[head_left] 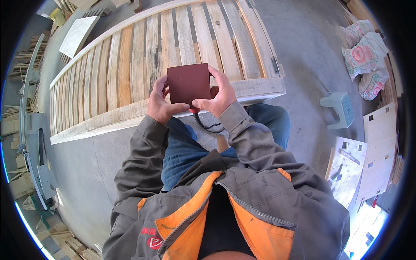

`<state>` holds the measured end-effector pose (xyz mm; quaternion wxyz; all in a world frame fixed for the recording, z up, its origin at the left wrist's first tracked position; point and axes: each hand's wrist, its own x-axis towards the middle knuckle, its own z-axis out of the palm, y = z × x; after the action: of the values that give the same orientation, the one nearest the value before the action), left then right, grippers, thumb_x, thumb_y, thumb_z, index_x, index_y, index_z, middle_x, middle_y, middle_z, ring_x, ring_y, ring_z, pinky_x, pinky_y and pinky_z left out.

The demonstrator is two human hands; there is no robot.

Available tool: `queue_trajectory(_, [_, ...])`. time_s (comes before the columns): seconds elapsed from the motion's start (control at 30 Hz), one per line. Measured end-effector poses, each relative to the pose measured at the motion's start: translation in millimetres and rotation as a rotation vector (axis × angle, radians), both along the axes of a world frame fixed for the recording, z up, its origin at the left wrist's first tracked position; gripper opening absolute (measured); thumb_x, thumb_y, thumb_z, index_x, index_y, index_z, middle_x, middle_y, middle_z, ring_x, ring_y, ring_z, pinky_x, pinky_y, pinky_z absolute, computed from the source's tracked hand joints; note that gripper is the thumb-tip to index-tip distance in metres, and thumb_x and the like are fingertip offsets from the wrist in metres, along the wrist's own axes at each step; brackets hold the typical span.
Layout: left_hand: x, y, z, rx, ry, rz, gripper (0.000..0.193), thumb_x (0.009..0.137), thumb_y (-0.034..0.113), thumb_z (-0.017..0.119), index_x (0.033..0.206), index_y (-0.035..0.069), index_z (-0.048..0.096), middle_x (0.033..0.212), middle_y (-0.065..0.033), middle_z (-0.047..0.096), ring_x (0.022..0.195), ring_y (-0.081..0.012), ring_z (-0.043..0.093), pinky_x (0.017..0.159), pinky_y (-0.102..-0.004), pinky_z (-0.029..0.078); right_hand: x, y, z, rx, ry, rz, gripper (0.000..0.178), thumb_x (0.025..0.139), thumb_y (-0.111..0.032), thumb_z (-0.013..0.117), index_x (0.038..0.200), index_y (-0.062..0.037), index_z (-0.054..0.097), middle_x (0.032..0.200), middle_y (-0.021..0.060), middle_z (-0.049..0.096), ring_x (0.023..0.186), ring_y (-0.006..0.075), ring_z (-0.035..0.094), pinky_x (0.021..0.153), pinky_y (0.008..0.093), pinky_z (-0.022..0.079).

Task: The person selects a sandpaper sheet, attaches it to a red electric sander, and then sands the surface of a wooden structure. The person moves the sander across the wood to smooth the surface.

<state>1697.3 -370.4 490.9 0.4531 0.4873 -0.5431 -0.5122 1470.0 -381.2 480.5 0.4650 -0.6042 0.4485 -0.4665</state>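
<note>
- Pad (pixel 188 84), dark red and square, sits just above the centre of the frame, flat face tipped up toward the camera, and it's caught squarely between two hands!
- Left hand (pixel 161 102) has the left side: fingers curled round behind the edge, thumb laid along the bottom toward the middle.
- Right hand (pixel 221 94) mirrors it on the other side, fingers up by the top right corner, thumb coming in low; that hand is gripping too.
- Neither hand is nearer; the thumbs almost meet at the pad's lower edge, and the pad shows no clear long axis, its sides looking close to equal.
- Down from that edge pokes a red bit (pixel 194 111), and a black cord (pixel 207 127) curves away below it toward the right; what's behind the pad is mostly hidden.
- Now the key line: beyond the hands, filling the upper middle, lies the slatted wooden frame (pixel 114 65), its near rail (pixel 104 123) running from lower left up to the right.
- Slats run roughly up the picture, crossing that rail.
- Pad overlaps the rail in this view, right of its middle; whether they touch, I can't tell.
</note>
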Motion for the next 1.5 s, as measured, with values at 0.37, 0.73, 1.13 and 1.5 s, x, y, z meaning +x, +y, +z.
queue_trajectory(0.37, [-1,-1,5,0.020,-0.175,0.051,0.109,0.053,0.017,0.098,0.144,-0.005,0.042,0.137,-0.0199,0.058,0.133,-0.0285,0.055,0.117,-0.0445,0.040,-3,-9,-2,0.088,-0.034,0.073,0.107,0.064,-0.026,0.097,0.151,0.0008,0.042,0.144,0.0194,0.050,0.131,0.0298,0.054,0.102,0.0390,0.051])
queue_trajectory(0.73, [-2,5,-7,-0.074,-0.249,0.081,0.109,0.053,0.027,0.102,0.142,0.001,0.044,0.135,-0.0154,0.056,0.131,-0.0284,0.056,0.111,-0.0473,0.044,8,-9,5,-0.018,0.306,-0.042,0.104,0.061,-0.030,0.099,0.143,0.0032,0.045,0.137,0.0206,0.054,0.130,0.0340,0.054,0.108,0.0433,0.048])
queue_trajectory(1.13, [-4,-5,4,-0.016,-0.246,0.102,0.078,0.071,0.015,0.089,0.140,0.005,0.056,0.140,-0.0136,0.053,0.124,-0.0231,0.057,0.095,-0.0385,0.053,-1,-1,3,0.037,0.231,-0.063,0.102,0.063,-0.026,0.100,0.142,0.0040,0.044,0.129,0.0218,0.059,0.121,0.0323,0.060,0.104,0.0421,0.051])
queue_trajectory(1.5, [-2,-9,15,0.107,-0.098,0.055,0.067,0.067,-0.001,0.088,0.126,-0.006,0.058,0.092,-0.0099,0.071,0.084,-0.0162,0.069,0.076,-0.0313,0.058,3,1,15,0.156,0.228,-0.021,0.106,0.060,-0.022,0.100,0.144,0.0034,0.040,0.123,0.0235,0.064,0.112,0.0333,0.067,0.098,0.0417,0.055])
